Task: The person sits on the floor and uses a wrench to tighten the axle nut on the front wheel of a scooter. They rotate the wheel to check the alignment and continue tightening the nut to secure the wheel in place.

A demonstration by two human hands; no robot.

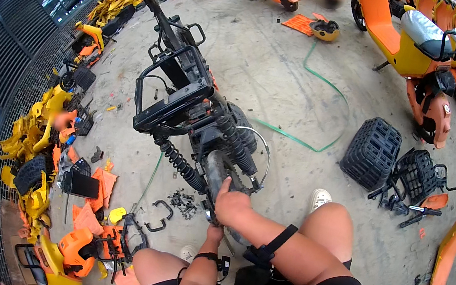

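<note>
In front of me stands a stripped scooter frame (185, 92), with black rails, two coil shock absorbers (182, 165) and a rear wheel (216, 167). My right hand (232, 207) is at the back of this wheel, closed against it, one digit stretched up along the tyre. Its other fingers are mostly hidden behind the hand. Just below, my left hand (215, 234) reaches to the lower left side of the wheel, near the axle. Its fingers are out of sight, so what it holds does not show. Dark straps with small devices sit on both forearms.
Loose bolts and small parts (183, 203) lie left of the wheel, beside black curved brackets (159, 215). Orange and yellow panels (41, 132) pile up along the left. A black crate (372, 152) stands at right, near parked scooters (413, 46). A green hose (304, 142) crosses the floor.
</note>
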